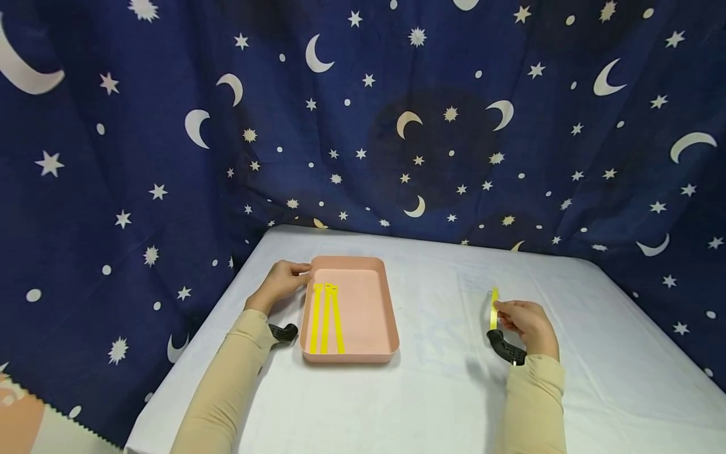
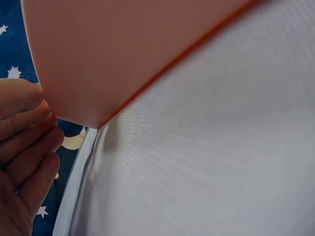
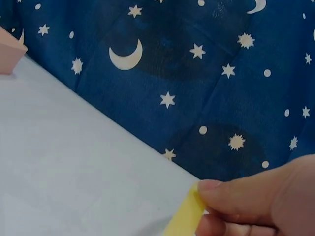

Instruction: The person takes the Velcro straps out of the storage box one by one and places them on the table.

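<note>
A pink tray (image 1: 363,309) sits on the white-covered table, with three yellow straps (image 1: 325,318) lying side by side in its left half. My left hand (image 1: 282,282) is at the tray's left rim near the far corner, thumb and forefinger pinching the edge. In the left wrist view, its other fingers (image 2: 34,167) are loosely bent outside the wall. Well to the right of the tray, my right hand (image 1: 527,320) pinches another yellow strap (image 1: 494,309) between thumb and fingers, above the table. The strap's lower part passes out of the right wrist view.
A dark blue cloth (image 1: 454,139) with moons and stars hangs behind the table and along its left side. White cloth (image 1: 437,378) covers the table. Black wrist mounts (image 1: 505,347) stick out below the hands.
</note>
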A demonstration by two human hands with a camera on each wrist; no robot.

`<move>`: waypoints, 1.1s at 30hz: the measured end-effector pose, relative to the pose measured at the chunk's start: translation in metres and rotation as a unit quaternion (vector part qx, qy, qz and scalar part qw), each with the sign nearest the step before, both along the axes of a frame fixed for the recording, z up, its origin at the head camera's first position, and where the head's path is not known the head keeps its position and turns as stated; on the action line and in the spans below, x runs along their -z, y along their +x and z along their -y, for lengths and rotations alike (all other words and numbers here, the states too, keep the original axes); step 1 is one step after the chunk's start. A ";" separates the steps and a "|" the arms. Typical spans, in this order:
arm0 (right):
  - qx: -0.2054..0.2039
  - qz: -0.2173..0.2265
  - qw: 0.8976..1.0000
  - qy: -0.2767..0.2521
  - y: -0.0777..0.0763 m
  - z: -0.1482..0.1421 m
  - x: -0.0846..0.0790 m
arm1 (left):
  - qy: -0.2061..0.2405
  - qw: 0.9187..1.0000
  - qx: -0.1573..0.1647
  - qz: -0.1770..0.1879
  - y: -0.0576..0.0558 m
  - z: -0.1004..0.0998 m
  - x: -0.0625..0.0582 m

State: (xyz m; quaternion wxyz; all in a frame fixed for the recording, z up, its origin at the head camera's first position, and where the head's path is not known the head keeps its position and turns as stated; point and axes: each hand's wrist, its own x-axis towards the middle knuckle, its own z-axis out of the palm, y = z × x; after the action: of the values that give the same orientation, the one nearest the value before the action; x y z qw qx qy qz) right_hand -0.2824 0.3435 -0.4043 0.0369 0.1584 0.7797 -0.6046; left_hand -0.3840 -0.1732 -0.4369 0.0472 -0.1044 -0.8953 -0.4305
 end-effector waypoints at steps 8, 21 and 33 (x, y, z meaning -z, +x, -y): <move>0.016 0.049 0.998 0.042 -0.002 -0.005 0.004 | 0.004 1.000 0.003 -0.006 -0.002 0.002 0.001; 0.052 0.067 0.994 0.069 -0.002 0.002 0.012 | 0.003 1.000 0.000 -0.002 -0.002 0.001 0.001; 0.075 0.076 0.969 0.224 -0.008 0.008 0.018 | 0.015 1.000 0.000 0.002 -0.005 0.001 0.002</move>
State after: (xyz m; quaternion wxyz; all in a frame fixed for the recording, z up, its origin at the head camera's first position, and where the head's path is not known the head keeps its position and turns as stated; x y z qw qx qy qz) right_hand -0.2906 0.3354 -0.4220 0.0142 0.2657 0.8762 -0.4019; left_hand -0.3887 -0.1745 -0.4389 0.0472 -0.1034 -0.8886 -0.4444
